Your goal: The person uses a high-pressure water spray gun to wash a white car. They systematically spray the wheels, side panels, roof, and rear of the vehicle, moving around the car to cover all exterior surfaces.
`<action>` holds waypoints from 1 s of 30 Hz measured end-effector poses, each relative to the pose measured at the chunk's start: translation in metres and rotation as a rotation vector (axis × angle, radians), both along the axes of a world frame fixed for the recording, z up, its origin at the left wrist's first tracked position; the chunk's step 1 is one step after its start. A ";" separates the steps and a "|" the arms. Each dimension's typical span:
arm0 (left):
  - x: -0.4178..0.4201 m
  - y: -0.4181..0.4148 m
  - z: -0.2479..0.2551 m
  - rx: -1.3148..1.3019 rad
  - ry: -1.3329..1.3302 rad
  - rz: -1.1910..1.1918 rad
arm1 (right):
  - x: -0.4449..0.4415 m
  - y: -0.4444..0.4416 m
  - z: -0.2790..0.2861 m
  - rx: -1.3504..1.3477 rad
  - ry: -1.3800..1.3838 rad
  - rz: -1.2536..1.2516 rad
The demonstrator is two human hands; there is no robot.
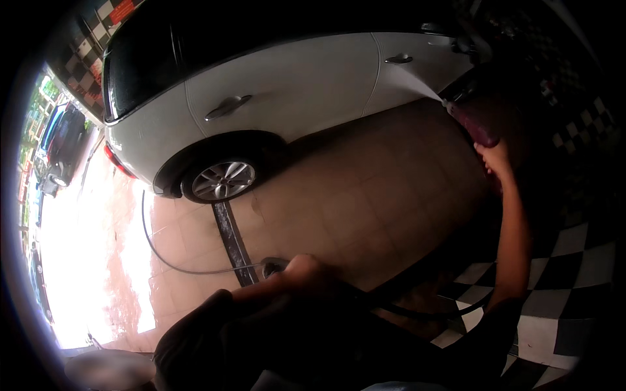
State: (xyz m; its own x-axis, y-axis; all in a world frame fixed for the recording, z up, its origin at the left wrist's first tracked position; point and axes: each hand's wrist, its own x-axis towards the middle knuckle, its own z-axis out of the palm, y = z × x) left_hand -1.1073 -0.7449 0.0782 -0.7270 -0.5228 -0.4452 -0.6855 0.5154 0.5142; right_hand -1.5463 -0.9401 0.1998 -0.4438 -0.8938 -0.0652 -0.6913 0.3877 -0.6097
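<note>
My right hand (496,155) is closed around the grip of a maroon spray gun (472,124), held out at arm's length. A white fan of spray (415,83) leaves its nozzle towards the front door of a white car (303,83), just below a chrome door handle (398,59). Lower down, in front of my body, my left hand (308,273) is closed on a dark hose (274,266); its fingers are mostly in shadow. Black hose (425,313) shows again below and to the right, passing by my right arm.
A thin grey stretch of hose (166,261) curves over the tiled floor (342,210) near the rear wheel (224,180). A dark drain channel (232,239) crosses the floor. Black-and-white checkered tiles (543,313) lie at right. Another vehicle (63,141) stands outside in bright light.
</note>
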 end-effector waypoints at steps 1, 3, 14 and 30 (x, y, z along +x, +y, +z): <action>0.002 -0.002 -0.004 -0.022 -0.041 0.006 | 0.002 0.011 -0.002 -0.016 0.048 -0.089; 0.014 0.004 -0.057 -0.041 -0.047 0.043 | 0.023 0.035 -0.012 -0.044 -0.053 -0.036; 0.006 -0.012 -0.069 -0.063 0.159 0.138 | -0.091 0.043 0.051 -0.274 -0.106 -0.177; 0.008 -0.066 -0.071 -0.172 0.349 0.283 | -0.001 -0.111 0.241 -0.441 -0.089 0.115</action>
